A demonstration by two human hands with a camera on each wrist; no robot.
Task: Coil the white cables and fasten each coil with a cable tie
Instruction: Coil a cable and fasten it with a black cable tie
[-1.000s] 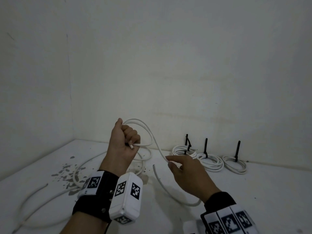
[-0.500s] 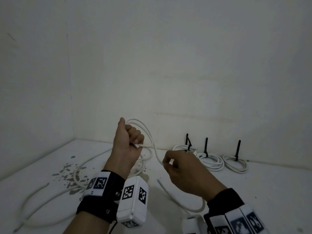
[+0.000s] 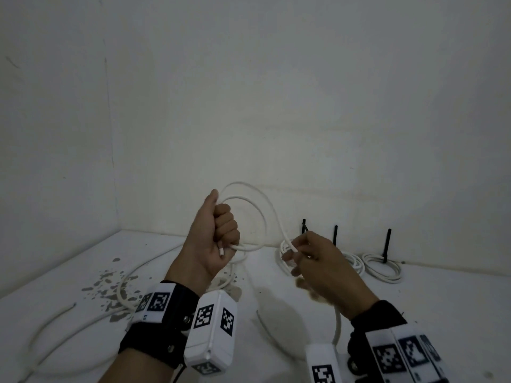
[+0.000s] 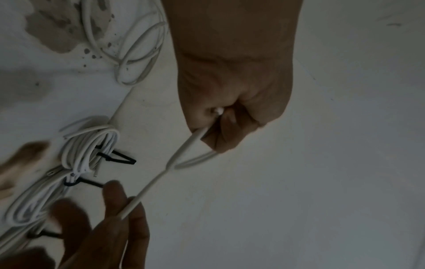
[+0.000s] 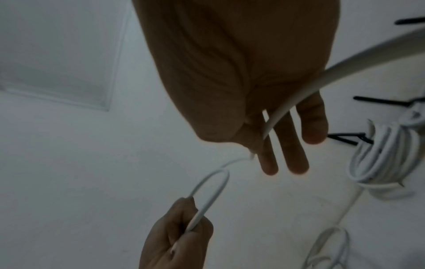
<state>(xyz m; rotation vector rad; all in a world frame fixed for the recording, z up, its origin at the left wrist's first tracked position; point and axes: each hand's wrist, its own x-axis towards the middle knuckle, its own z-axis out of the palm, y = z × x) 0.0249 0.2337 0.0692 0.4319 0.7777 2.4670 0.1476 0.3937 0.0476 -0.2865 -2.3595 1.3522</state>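
Note:
My left hand (image 3: 218,233) is raised in a fist and grips two loops of a white cable (image 3: 265,205); the cable's end pokes out below the fist. From the loops the cable runs down to my right hand (image 3: 312,261), which pinches it between thumb and fingers, blurred by motion. In the left wrist view the cable (image 4: 184,151) leaves the left fist (image 4: 230,112) toward the right fingers (image 4: 115,200). The right wrist view has the cable (image 5: 299,94) crossing the right palm (image 5: 230,81), with the left hand (image 5: 179,233) below.
Three tied coils lie along the back wall, the rightmost (image 3: 381,266) with an upright black cable tie (image 3: 387,244). A loose white cable (image 3: 55,335) sprawls over the white table (image 3: 442,299) at the left, near chipped grey patches (image 3: 107,283). Walls close in left and behind.
My right hand has closed on the cable and lifted it up beside the left fist. The trailing cable has been drawn in, and the loop at the left hand has widened.

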